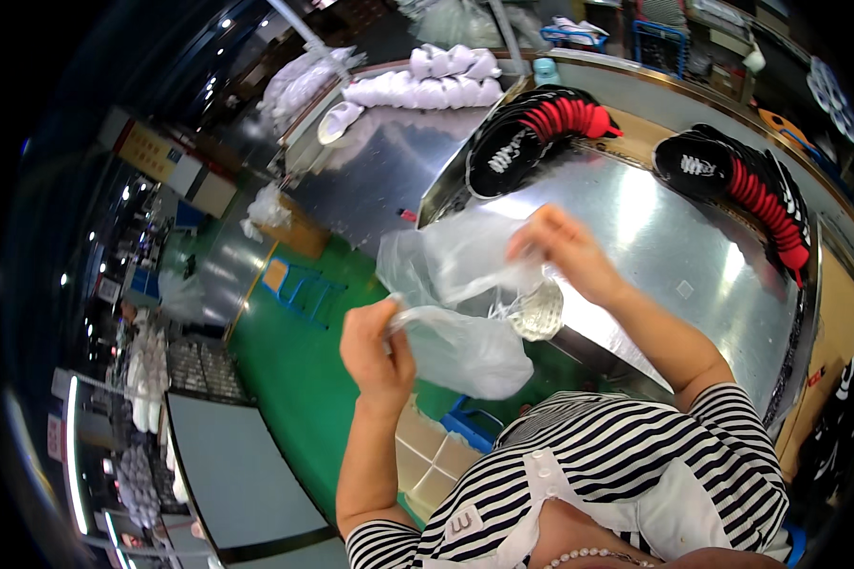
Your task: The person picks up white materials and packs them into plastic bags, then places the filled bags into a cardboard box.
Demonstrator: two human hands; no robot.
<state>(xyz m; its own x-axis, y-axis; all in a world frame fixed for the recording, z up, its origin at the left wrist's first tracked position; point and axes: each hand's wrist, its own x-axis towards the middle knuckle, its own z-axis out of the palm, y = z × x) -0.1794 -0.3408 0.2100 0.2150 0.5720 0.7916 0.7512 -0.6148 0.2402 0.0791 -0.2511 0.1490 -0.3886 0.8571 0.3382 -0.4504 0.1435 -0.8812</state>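
Observation:
A clear plastic bag [465, 356] hangs in front of my body, stretched between both hands. My left hand [378, 351] pinches its left edge, thumb and fingers closed. Higher and to the right, my right hand [565, 251] is closed on another part of the bag's rim. Beside the bag, below my right hand, is a round off-white bundle [541, 311] that looks like wound cord; I cannot tell whether it touches the bag. Past my right hand, a shiny metal table [674, 218] carries nested rows of black shoe uppers [498, 156] with red linings and white laces.
A second black-and-red row of shoe uppers [697, 163] lies at the table's right. White shoe uppers [422, 90] are stacked at the far left on another metal surface. On the green floor stand a blue stool [299, 289] and a cardboard box [299, 229]; a grey-topped table [242, 474] is at left.

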